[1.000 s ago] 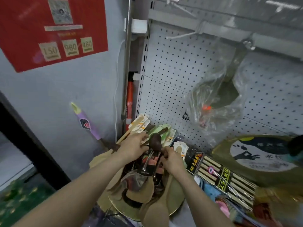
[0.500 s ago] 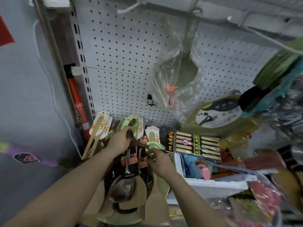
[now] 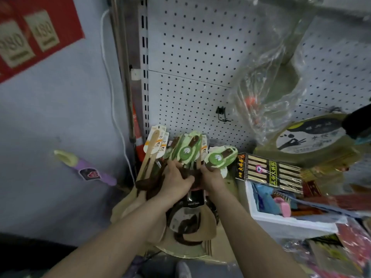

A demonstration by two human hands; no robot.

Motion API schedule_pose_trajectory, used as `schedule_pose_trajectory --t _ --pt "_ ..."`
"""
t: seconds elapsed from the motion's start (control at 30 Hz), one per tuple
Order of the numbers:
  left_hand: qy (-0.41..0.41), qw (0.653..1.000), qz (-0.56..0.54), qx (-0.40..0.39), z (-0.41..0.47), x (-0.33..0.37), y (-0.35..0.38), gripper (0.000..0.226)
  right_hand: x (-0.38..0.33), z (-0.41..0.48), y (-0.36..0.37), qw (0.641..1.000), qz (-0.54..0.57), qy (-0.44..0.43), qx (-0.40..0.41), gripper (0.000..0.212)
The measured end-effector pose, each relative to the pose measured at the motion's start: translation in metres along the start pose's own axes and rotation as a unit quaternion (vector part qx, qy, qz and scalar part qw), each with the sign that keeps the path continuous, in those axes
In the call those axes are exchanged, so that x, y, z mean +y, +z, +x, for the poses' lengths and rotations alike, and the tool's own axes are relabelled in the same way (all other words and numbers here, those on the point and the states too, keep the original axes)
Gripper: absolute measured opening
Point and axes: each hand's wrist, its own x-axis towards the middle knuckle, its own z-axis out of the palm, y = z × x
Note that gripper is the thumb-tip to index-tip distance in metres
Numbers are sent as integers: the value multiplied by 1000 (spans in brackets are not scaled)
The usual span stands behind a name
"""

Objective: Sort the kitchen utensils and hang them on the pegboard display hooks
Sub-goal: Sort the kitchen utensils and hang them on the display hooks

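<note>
Pulled clear of the bundle (image 3: 186, 152) since half a second ago: one green-carded utensil (image 3: 219, 157).
Bundle is gripped in curled fingers (image 3: 187, 178) of the left hand (image 3: 175, 180), below the pegboard (image 3: 190, 57); the utensil is pinched by the right hand (image 3: 213, 177). Judged light and stiff, card flimsy; the handle should be held.

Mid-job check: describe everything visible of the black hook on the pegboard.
The black hook looks like thin dark metal wire, small, plugged into the lower panel of the white pegboard. Its prongs jut outward. Nothing hangs on it. It sits above the utensil bundle, just left of the clear plastic bag.
</note>
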Motion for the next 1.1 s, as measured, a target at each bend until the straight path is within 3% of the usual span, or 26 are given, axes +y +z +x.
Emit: schedule_pose_trajectory --t 0.2,0.33,0.43,0.57,0.77,0.93,1.03,1.1 --pt "34 993 65 -93 -9 -13 -14 45 -7 -3 18 998 8 -7 55 18" --pt "75 992 93 -28 8 -24 -33 36 -7 -4 15 996 -48 -57 47 20" --pt "36 991 126 -2 31 -32 -50 42 -3 -3 11 996 -62 -55 40 22" --pt "-4 984 173 -50 56 -44 -57 50 -1 -7 -8 995 -60 -51 65 30" --pt "-15 942 319 -103 84 -53 -40 37 13 -14 -39 990 -112 -43 76 21" --pt "-13 928 351 -126 94 -53 -30 35 15 -22 -19 988 -129 -71 37 34" --pt "76 904 421 -20 91 -60 -35 41 12 -23 11 988 -135 -72 -9 37" --pt "51 916 393 57 85 -68 -43 67 12 -20 31 986 -148 -73 -32 38"
